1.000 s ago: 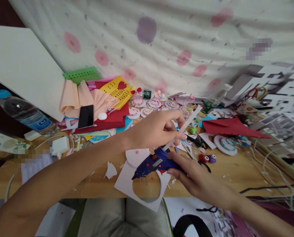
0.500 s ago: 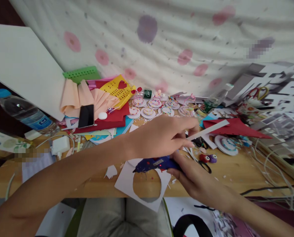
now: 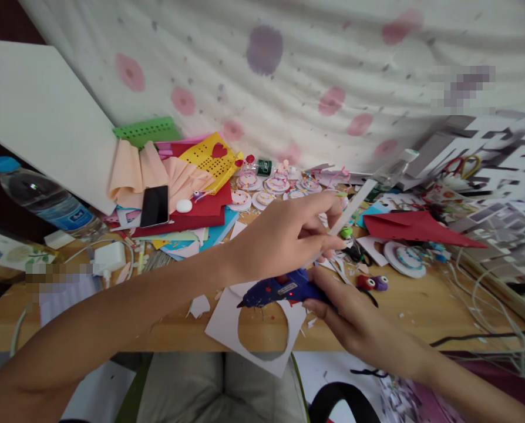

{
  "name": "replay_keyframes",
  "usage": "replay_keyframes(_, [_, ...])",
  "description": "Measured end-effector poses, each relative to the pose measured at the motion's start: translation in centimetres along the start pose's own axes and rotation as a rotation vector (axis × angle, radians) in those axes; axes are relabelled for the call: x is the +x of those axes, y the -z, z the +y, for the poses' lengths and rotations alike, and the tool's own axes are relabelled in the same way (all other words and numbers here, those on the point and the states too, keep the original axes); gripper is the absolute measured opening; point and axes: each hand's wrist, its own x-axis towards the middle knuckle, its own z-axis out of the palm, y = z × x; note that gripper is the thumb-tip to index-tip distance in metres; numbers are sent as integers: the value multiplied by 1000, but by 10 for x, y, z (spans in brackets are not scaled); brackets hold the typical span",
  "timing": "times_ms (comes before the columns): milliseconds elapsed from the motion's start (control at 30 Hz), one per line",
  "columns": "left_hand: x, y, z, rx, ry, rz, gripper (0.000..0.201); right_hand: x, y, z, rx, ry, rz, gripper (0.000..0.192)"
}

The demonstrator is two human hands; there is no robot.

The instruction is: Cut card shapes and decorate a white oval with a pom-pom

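Note:
My right hand grips a blue glue gun with a small red light, its nozzle pointing left over a white paper sheet with a round hole. My left hand reaches across above the gun and pinches a white glue stick that slants up to the right from the gun's back end. The stick's lower part is hidden behind my left fingers.
The wooden table holds paper scraps, black scissors, red paper, small decorated paper discs, a phone, a water bottle, a white board and a charger. Cables trail at the right.
The glue stick swung from steep to nearly flat and back up to a steep slant in my left hand. The glue gun dropped lower and tipped flatter over the white sheet.

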Motion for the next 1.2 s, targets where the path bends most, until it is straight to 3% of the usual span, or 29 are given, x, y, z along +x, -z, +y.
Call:
replay_keyframes(133, [0,1,-2,12,13,-7,15,0,0,1,-10,17,1,10])
replay_keyframes(600, [-3,4,10,396,-63,-129,12,0,-2,1,-15,15,10,13])
replay_keyframes(1200, [-9,7,7,449,-66,-134,11,3,-5,5,30,12,-3,11])
